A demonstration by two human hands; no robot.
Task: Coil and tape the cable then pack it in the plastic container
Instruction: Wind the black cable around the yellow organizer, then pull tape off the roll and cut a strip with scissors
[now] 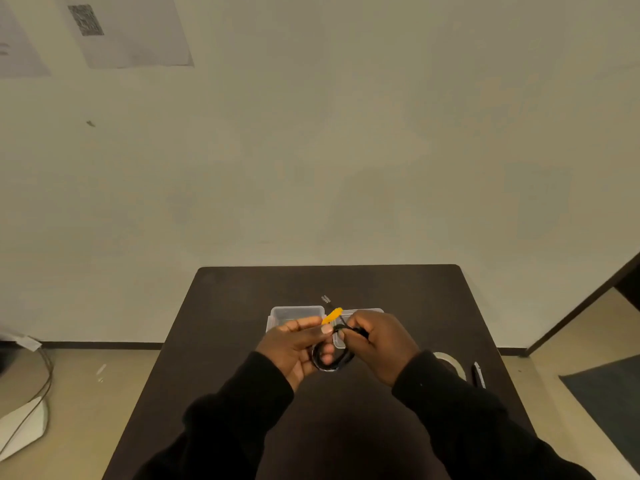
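Observation:
A black cable (330, 362) is wound into a small coil that hangs between my two hands above the dark table (225, 323). My left hand (294, 348) grips the coil's left side, thumb pressed near its top. My right hand (379, 344) pinches the coil's top right. A yellow strip (331, 315), tape or a plug, I cannot tell which, sticks up between my hands. One cable end with a metal plug (326, 299) lies on the table behind. The clear plastic container (296, 312) stands open just beyond my hands, partly hidden by them.
The container's clear lid (363, 311) lies to its right, mostly behind my right hand. A roll of tape (450, 363) and a dark pen-like tool (479, 374) lie at the table's right edge. The wall stands right behind the table.

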